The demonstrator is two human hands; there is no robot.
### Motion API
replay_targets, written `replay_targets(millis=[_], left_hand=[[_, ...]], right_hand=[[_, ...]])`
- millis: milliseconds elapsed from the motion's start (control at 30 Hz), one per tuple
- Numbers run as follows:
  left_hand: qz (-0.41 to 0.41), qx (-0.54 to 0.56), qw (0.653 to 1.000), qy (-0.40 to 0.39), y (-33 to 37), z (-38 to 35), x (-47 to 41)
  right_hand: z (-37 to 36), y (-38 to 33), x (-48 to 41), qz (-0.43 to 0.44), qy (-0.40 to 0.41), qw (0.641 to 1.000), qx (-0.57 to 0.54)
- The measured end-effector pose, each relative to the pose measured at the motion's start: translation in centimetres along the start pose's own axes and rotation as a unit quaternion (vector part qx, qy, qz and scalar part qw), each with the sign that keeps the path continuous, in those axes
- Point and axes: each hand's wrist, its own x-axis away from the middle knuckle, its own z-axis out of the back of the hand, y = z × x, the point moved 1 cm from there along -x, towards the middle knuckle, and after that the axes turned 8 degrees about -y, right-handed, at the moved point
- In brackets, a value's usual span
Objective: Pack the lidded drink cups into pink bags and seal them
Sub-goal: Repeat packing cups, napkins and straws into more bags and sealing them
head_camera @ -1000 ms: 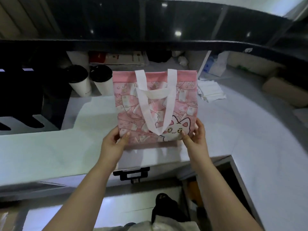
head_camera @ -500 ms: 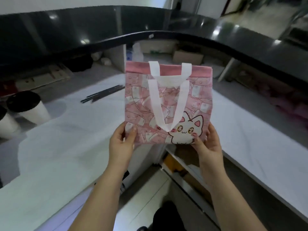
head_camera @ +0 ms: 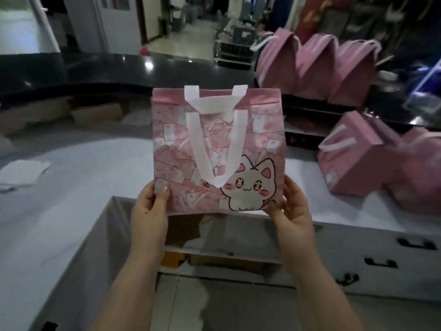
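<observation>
Two hands carry one flat pink bag upright in the air, above the open floor in front of the inner corner of the white worktop. The left hand pinches its lower left corner with the thumb laid on the printed front. The right hand pinches the lower right corner in the same way, beside the cat print. With only the bottom corners held, the unsupported top could fold over, and a loosened pinch would likely drop the bag to the floor, not onto the worktop. The white handles hang down across the front and might snag or get trapped inside when the mouth is opened. Set down too near the right edge, it could crowd the filled pink bags standing there. No lidded cups are in view, so where they stand cannot be told. The fingers behind the bag are hidden, as are its back and its mouth, so whether it is open at the top is unclear. More pink bags on the black counter beyond are blurred, and their seals cannot be judged. The pale sheets at the far left edge are too smeared to identify.
</observation>
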Motion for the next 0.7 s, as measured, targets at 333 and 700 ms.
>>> replay_targets(millis=[333,700], left_hand=[[-0.023,0.009,0.984,-0.175,-1.0,-19.3,8.0],[-0.065,0.06,0.957,-0.277,1.9,-40.4,16.7]], right_hand=[[19.9,-4.1,7.4,0.056,0.194,0.979,-0.028],[40.9,-12.9,10.8,0.117,0.253,0.959,0.047]])
